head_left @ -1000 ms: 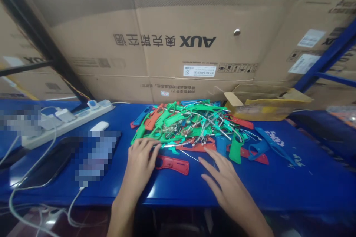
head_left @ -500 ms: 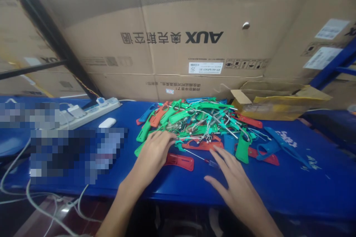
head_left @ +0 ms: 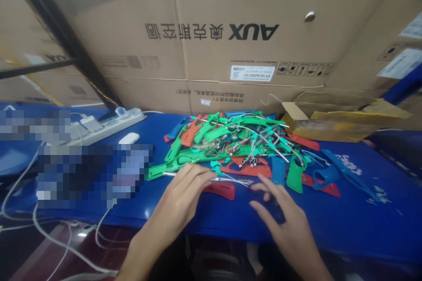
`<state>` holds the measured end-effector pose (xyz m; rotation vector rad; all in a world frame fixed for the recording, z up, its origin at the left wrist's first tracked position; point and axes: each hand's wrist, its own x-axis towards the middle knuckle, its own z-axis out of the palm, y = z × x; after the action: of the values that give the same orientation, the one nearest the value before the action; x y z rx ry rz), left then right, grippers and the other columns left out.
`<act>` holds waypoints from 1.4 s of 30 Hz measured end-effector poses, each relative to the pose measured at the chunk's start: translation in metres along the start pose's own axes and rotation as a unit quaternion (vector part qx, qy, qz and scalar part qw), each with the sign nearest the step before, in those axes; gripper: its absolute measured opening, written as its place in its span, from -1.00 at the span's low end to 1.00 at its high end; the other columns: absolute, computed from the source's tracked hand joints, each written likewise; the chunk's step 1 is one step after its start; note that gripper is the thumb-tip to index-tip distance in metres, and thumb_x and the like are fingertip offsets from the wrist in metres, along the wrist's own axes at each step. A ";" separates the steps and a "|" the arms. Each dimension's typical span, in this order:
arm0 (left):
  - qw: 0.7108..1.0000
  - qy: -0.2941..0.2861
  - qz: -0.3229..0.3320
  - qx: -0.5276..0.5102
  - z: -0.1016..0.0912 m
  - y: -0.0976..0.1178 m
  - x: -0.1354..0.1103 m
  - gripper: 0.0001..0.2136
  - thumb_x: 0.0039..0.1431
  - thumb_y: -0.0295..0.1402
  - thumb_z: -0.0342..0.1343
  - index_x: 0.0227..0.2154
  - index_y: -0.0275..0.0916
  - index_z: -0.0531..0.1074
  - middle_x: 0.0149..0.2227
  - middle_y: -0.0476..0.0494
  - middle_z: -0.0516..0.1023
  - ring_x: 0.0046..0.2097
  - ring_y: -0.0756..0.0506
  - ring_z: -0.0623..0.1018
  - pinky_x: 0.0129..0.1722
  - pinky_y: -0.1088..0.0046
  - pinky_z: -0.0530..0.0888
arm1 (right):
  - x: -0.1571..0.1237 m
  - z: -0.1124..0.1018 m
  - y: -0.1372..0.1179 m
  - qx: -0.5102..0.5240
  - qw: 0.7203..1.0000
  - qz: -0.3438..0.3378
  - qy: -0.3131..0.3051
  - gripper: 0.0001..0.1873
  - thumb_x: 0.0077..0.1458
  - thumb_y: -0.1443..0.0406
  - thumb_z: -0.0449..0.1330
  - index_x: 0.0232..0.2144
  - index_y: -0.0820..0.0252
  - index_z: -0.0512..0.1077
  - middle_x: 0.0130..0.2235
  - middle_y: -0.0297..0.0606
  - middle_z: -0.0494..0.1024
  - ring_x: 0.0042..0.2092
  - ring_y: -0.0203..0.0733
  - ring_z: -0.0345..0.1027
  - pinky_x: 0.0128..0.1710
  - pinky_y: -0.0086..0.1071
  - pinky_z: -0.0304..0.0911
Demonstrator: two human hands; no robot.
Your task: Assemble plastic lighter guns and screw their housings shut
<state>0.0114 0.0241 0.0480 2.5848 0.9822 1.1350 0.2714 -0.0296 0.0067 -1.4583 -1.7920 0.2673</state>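
A heap of green, red and blue plastic handle pieces (head_left: 244,145) tangled with metal wires lies on the blue table (head_left: 332,224). My left hand (head_left: 180,199) reaches to the heap's near edge. Its fingers are pressed together on a thin metal rod (head_left: 231,180), which runs left and right from under them. A red handle piece (head_left: 222,189) lies just beyond that hand. My right hand (head_left: 280,215) hovers over the table to the right, fingers apart and slightly curled, with nothing in it. Its fingertips are close to the rod's right end.
Large cardboard boxes (head_left: 211,44) wall off the back. A small open cardboard box (head_left: 332,125) sits at the back right. A power strip (head_left: 108,122), a white mouse (head_left: 129,138) and loose cables (head_left: 49,237) lie at the left, beside a blurred patch.
My left hand has slid right and forward onto the thin rod, which now lies nearer the heap. My right hand has drawn back slightly and curled its fingers. The camera has tilted.
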 end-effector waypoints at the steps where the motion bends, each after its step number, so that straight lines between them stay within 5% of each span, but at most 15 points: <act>1: 1.000 0.003 -0.010 -0.001 -0.001 -0.001 -0.005 -0.71 0.43 -0.58 -0.04 0.08 -0.17 0.40 -0.09 -0.18 0.57 -0.10 -0.14 0.52 -0.10 0.29 0.47 | 0.002 0.004 -0.004 -0.001 1.000 -0.010 -0.017 -0.59 0.36 0.12 0.16 0.21 -0.04 0.37 -0.14 -0.37 0.66 -0.26 -0.23 0.51 -0.03 -0.28 0.46; 4: 0.999 0.014 -0.051 0.000 -0.004 -0.005 -0.020 -0.72 0.43 -0.55 -0.01 0.12 -0.17 0.35 -0.13 -0.16 0.54 -0.12 -0.13 0.52 -0.11 0.33 0.48 | 0.009 0.019 -0.018 -0.015 0.998 -0.035 -0.046 -0.67 0.39 0.14 0.12 0.13 -0.02 0.46 -0.24 -0.38 0.66 -0.26 -0.20 0.51 0.03 -0.23 0.43; 9: 0.995 -0.007 -0.095 0.005 -0.013 -0.020 -0.039 -0.74 0.45 -0.52 -0.01 0.10 -0.15 0.36 -0.10 -0.15 0.52 -0.06 -0.16 0.50 -0.05 0.29 0.45 | 0.022 0.039 -0.030 -0.106 0.990 -0.076 -0.043 -0.59 0.42 0.08 0.04 0.10 0.11 0.51 -0.29 -0.23 0.59 -0.21 -0.12 0.50 -0.19 -0.28 0.46; 15: 0.988 -0.003 -0.153 -0.011 -0.013 -0.027 -0.052 -0.76 0.47 -0.46 0.00 0.10 -0.11 0.39 -0.04 -0.14 0.54 0.00 -0.16 0.51 0.03 0.26 0.44 | 0.028 0.044 -0.028 -0.139 0.981 -0.101 -0.088 -0.59 0.46 0.13 -0.03 -0.03 0.10 0.59 -0.23 -0.19 0.60 -0.17 -0.10 0.50 -0.23 -0.28 0.46; 26: 0.994 -0.036 -0.102 0.008 -0.009 -0.021 -0.051 -0.76 0.47 -0.44 0.03 0.11 -0.15 0.43 0.00 -0.15 0.53 0.02 -0.14 0.52 0.03 0.32 0.44 | 0.008 0.019 -0.009 -0.195 0.968 -0.139 -0.078 -0.54 0.48 0.16 -0.11 0.01 0.17 0.56 -0.12 -0.11 0.63 -0.08 0.03 0.51 -0.08 -0.08 0.44; 33: 0.993 -0.043 -0.110 -0.017 -0.010 -0.023 -0.052 -0.78 0.46 -0.44 0.05 0.08 -0.13 0.46 0.01 -0.13 0.54 0.04 -0.12 0.52 0.05 0.33 0.44 | 0.027 0.038 -0.024 -0.174 0.974 -0.126 -0.078 -0.65 0.42 0.23 0.05 0.05 0.28 0.52 -0.05 -0.04 0.57 -0.05 0.03 0.47 -0.06 -0.09 0.43; 42: 0.991 -0.044 -0.124 -0.029 -0.007 -0.026 -0.050 -0.78 0.47 -0.45 0.03 0.06 -0.13 0.47 -0.01 -0.12 0.57 0.02 -0.12 0.52 0.01 0.32 0.43 | 0.031 0.046 -0.025 -0.131 0.978 -0.132 -0.093 -0.46 0.41 0.10 0.06 0.30 0.24 0.29 0.11 -0.05 0.58 0.04 0.07 0.45 -0.01 -0.05 0.39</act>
<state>-0.0322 0.0122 0.0127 2.3627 1.1911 0.9634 0.2211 0.0046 0.0056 -1.3854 -2.2153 0.0321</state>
